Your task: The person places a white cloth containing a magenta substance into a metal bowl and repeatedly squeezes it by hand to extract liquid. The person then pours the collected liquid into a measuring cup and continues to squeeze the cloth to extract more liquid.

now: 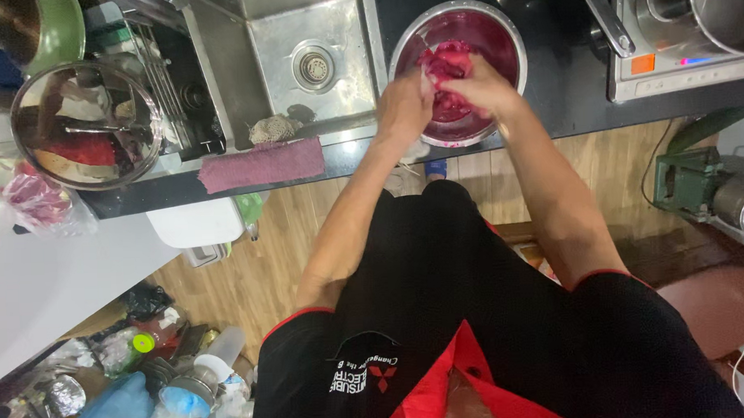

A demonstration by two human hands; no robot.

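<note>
My hands are covering much of the bowl (498, 40), so I'm not seeing how the fingers are gripping the red pulp (448, 64). At twelve o'clock the pan (600, 7) is running off the edge; at two, the pot (723, 7) too.

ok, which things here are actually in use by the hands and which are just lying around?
In use:
- left hand and right hand, both gripping the red-purple lump
- steel bowl holding it, stained the same colour

Lying about:
- sink
- purple cloth on the counter edge
- glass-lidded pot
- green pan
- cooker
</note>
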